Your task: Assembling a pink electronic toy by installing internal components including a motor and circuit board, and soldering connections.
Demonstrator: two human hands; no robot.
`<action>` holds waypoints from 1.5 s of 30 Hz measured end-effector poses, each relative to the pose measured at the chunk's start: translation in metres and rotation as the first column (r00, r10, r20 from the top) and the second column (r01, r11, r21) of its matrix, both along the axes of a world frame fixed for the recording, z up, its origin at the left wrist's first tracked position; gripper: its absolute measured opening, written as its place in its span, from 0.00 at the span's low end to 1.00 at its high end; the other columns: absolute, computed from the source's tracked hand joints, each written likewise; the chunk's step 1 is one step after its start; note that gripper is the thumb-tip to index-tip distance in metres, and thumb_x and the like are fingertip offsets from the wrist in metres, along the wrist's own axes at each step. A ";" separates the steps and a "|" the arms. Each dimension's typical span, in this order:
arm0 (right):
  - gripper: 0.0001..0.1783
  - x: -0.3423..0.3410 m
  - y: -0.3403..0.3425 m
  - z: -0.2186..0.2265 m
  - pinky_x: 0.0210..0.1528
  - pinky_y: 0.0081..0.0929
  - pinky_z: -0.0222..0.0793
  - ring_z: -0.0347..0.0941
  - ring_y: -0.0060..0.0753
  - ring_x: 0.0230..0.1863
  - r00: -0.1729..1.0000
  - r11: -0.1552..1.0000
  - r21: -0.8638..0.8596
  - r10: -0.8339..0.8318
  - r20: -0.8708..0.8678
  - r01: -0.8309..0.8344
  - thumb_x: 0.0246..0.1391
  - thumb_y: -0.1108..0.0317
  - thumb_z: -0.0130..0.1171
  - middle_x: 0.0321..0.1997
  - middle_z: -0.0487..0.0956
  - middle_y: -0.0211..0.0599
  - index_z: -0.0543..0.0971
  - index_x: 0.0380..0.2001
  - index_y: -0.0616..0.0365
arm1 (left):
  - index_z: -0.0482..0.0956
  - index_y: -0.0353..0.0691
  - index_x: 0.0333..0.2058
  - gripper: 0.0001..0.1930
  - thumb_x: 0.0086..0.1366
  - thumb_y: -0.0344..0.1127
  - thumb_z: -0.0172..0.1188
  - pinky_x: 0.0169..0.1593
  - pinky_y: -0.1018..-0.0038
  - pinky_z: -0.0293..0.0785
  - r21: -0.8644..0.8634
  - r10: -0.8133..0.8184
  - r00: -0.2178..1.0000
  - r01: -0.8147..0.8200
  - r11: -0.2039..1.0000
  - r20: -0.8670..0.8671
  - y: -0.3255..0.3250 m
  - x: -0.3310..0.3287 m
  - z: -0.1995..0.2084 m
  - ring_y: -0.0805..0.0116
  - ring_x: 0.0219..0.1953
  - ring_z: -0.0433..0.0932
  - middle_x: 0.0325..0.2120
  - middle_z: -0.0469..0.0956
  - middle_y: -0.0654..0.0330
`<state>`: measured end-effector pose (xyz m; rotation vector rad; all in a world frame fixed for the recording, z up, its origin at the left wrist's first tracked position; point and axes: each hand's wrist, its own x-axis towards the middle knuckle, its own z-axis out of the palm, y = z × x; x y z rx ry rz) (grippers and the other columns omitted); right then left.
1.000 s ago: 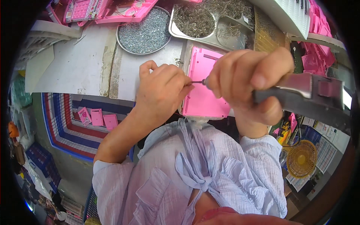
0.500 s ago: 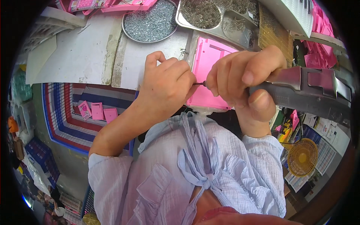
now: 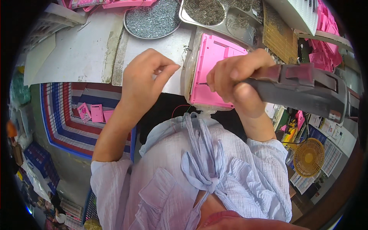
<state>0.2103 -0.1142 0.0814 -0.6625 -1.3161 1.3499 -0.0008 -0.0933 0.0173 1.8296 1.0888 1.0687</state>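
My right hand (image 3: 245,78) is wrapped round a dark grey electric screwdriver (image 3: 299,90). Its thin bit (image 3: 202,83) points left over a pink plastic case part (image 3: 207,61), close to its left edge; whether the tip touches is unclear. To the left of this part, my left hand (image 3: 143,78) is raised above the white worktop, with thumb and forefinger pinched together and the other fingers curled. Anything in that pinch is too small or hidden to make out. The pink part lies on a support with a clear plastic-like edge.
Beyond my hands stand a round metal tray of silvery screws (image 3: 152,21) and a divided steel tray (image 3: 237,23) of small metal pieces. A striped basket (image 3: 69,130) at lower left holds several small pink pieces. To the right are pink parts (image 3: 324,23) and a yellow fan (image 3: 308,157).
My left hand has drawn away to the left from the screwdriver bit, baring the left side of the pink part. The screwdriver has shifted slightly left.
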 end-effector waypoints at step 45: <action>0.16 0.069 -0.026 0.012 0.25 0.33 0.68 0.66 0.26 0.19 0.999 0.978 0.209 0.014 -0.052 -0.003 0.62 0.64 0.61 0.18 0.70 0.28 0.75 0.50 0.58 | 0.81 0.42 0.50 0.21 0.56 0.29 0.63 0.59 0.57 0.64 0.226 -0.321 0.876 0.416 0.881 -0.360 -0.018 0.044 0.014 0.55 0.55 0.77 0.51 0.80 0.61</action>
